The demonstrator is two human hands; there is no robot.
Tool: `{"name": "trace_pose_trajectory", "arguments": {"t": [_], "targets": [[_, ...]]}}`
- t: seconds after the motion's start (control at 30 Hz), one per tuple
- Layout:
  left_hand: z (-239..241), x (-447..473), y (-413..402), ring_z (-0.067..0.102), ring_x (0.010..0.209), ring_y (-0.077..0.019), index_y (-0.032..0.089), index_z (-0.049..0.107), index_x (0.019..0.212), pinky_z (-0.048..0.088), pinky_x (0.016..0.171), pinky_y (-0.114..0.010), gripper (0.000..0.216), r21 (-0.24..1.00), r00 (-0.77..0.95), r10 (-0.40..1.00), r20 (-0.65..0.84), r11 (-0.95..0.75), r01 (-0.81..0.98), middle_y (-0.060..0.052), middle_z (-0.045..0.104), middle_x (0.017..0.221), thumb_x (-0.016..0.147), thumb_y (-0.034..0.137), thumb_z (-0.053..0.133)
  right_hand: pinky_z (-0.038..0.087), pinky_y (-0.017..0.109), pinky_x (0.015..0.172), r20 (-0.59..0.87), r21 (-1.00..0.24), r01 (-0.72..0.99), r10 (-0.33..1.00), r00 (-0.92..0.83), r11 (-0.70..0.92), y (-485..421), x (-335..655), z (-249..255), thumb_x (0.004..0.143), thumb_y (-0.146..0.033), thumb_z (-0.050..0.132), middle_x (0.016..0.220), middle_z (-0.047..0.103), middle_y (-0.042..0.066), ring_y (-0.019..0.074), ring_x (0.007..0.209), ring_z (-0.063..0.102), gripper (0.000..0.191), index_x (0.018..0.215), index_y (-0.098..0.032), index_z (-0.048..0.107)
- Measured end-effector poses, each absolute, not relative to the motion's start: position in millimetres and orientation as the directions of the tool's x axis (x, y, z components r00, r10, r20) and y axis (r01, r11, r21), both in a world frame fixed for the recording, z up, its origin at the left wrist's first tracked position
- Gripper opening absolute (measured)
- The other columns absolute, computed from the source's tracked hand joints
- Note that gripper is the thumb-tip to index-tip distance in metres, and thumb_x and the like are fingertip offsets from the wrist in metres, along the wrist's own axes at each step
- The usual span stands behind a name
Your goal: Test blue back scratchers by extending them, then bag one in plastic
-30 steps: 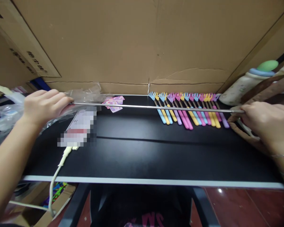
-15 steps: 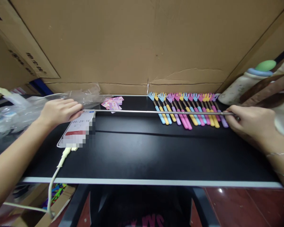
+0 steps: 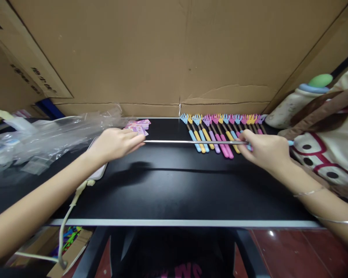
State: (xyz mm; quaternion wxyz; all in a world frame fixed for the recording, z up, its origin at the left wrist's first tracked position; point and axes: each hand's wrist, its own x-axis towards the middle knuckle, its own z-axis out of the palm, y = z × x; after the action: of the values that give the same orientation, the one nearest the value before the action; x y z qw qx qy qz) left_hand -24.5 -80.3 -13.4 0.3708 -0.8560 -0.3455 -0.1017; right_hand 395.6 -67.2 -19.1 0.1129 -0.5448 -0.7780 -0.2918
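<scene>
A telescopic back scratcher's thin metal rod spans level above the black table between my two hands. My left hand is closed around its left end, so that tip is hidden. At the other end my right hand grips it, with a bit of light-blue handle sticking out beyond the fist. Behind the rod lies a row of several back scratchers, with hand-shaped heads toward the cardboard and blue, yellow, purple and pink handles toward me. My right hand covers some of their handles.
Small pink printed cards and clear plastic bags lie at left. A phone with a cable is partly under my left arm. Cardboard walls the back. A bottle and plush toy stand at right.
Both hands have come inward, and the stretch of rod between them is shorter. My left hand moved right, off the phone's top; my right hand moved left, over the row's right part.
</scene>
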Motion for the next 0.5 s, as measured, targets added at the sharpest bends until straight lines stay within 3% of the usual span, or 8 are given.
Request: {"name": "trace_pose_trajectory", "arguments": {"t": [0.07,0.23,0.5], "targets": [[-13.3,-0.7,-87.1,0.059,0.057,-0.0149,0.020,0.057,0.075,0.025,0.048,-0.027,0.034,-0.536,0.762,0.486,0.427,-0.543,0.646,-0.001,0.063,0.061,0.100,0.030,0.037,0.015,0.024,0.049,0.521,0.330,0.896,0.735,-0.434,0.296,-75.5,372.2,-20.2,0.087,-0.039,0.045,0.053,0.060,0.003,0.0134,0.048,0.049,0.029,0.077,-0.018,0.062],[-16.1,54.5,-100.4,0.059,0.054,-0.0163,0.019,0.056,0.078,0.017,0.045,-0.028,0.032,-0.457,0.754,0.518,0.403,-0.601,0.656,-0.001,0.062,0.061,0.101,0.029,0.037,0.012,0.026,0.050,0.422,0.307,0.836,0.722,-0.549,0.456,-96.7,307.3,-20.5,0.090,-0.030,0.041,0.054,0.059,0.001,0.0122,0.045,0.045,0.025,0.083,-0.019,0.062],[-17.2,77.6,-103.6,0.059,0.054,-0.0158,0.018,0.055,0.080,0.015,0.045,-0.028,0.028,-0.401,0.730,0.552,0.403,-0.610,0.683,0.000,0.061,0.061,0.100,0.032,0.041,0.010,0.027,0.049,0.392,0.321,0.810,0.709,-0.585,0.491,-100.7,282.3,-20.9,0.093,-0.026,0.042,0.054,0.060,0.002,0.0131,0.048,0.049,0.023,0.087,-0.018,0.063]]}}
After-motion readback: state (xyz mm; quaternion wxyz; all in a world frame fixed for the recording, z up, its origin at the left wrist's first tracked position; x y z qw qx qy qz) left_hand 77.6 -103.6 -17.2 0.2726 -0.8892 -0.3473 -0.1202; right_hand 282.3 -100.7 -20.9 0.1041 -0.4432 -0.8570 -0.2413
